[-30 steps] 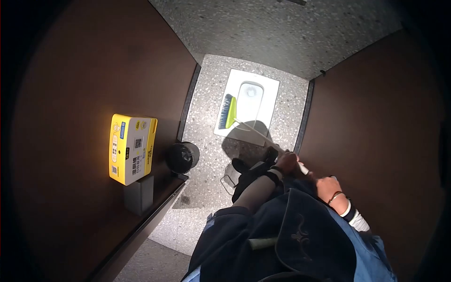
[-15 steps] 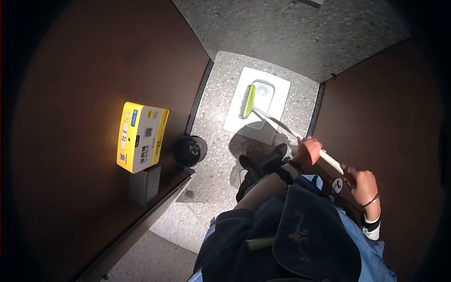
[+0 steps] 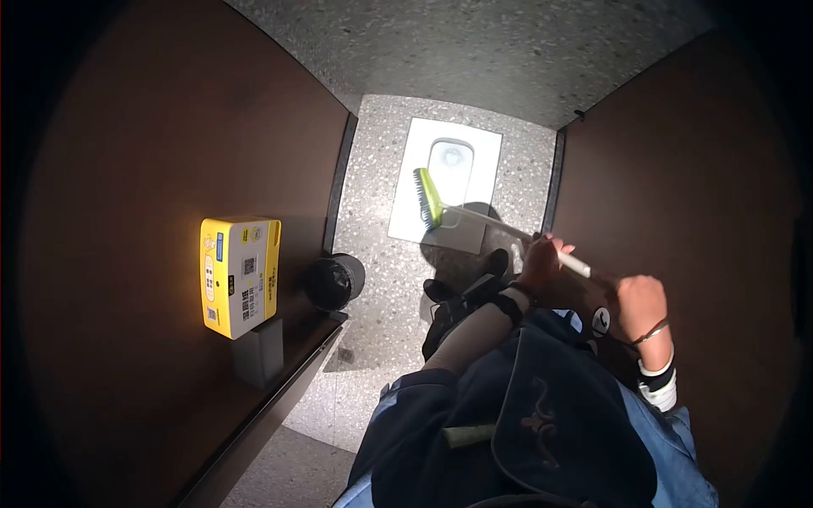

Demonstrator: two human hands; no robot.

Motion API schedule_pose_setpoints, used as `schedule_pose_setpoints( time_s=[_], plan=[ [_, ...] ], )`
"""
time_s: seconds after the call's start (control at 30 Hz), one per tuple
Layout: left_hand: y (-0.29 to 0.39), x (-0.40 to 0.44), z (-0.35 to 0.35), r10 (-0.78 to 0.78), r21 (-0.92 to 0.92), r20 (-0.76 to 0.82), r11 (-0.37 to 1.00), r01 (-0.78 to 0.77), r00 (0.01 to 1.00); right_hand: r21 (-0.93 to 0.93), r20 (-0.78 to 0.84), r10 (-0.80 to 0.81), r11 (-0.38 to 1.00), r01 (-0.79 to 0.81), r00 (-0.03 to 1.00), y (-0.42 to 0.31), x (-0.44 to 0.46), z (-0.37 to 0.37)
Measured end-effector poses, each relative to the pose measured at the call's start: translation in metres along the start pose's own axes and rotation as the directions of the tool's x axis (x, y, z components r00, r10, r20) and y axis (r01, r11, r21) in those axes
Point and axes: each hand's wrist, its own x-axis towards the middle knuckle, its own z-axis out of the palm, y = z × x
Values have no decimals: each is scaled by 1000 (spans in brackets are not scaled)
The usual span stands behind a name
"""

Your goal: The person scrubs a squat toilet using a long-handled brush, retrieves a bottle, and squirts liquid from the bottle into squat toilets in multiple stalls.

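Note:
Both my hands hold the pale handle (image 3: 495, 223) of a long-handled scrub brush. My left hand (image 3: 542, 261) is wrapped round it at mid-length. My right hand (image 3: 641, 306), with a bracelet at the wrist, is closed round its upper end. The green brush head (image 3: 429, 198) with dark bristles is over the left side of a white squat toilet (image 3: 486, 169) set in the floor. Whether the bristles press on the surface I cannot tell. My shadow darkens the toilet's near edge.
On the left brown partition hangs a yellow and white dispenser (image 3: 241, 275), with a grey box (image 3: 260, 354) below it. A black bin (image 3: 334, 281) stands on the speckled floor (image 3: 373, 169). Another brown partition (image 3: 669, 178) rises close on the right. My shoes (image 3: 496, 262) are near the toilet.
The brush head has moved back toward me, from over the bowl to the toilet's left side. Both hands have kept their grip. The view has shifted slightly.

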Motion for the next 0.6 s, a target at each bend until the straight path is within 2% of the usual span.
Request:
schedule_pose_setpoints(
  time_s=[0.07,0.13,0.2,0.27,0.33,0.37,0.4,0.47,0.5,0.53,0.57,0.6],
  plan=[
    [20,24,-4,24,40,-3,999,-23,1000,179,-99,10,984,8,995,16,5,-17],
    [24,36,-5,46,88,6,995,-47,999,201,-97,7,979,13,995,22,3,-25],
    [27,45,-8,123,65,79,990,-128,989,208,-94,64,977,-43,994,22,-1,-26],
    [29,50,-15,119,81,128,988,-130,985,266,-117,95,962,-60,989,24,-4,-22],
    [31,54,-26,155,259,173,946,-196,973,331,-139,142,939,-90,980,23,-6,-15],
    [23,55,-30,168,257,189,943,-214,967,399,-93,173,909,-123,981,21,-5,-11],
    [4,56,-31,181,307,270,915,-263,946,462,-49,201,873,-156,978,18,-2,-5],
    [-38,56,-43,234,365,412,843,-395,881,560,-56,161,822,-102,985,9,13,30],
    [-47,57,-59,119,419,490,836,-353,864,544,-87,111,838,-46,990,8,26,69],
    [-63,54,-78,60,401,494,870,-288,867,743,-96,99,669,5,990,-22,30,63],
    [-94,47,-86,81,392,513,863,-318,855,752,-70,90,659,-7,993,-44,31,75],
    [-116,38,-95,17,528,580,753,-392,814,693,-15,80,720,-48,997,-65,33,92]
  ],
)
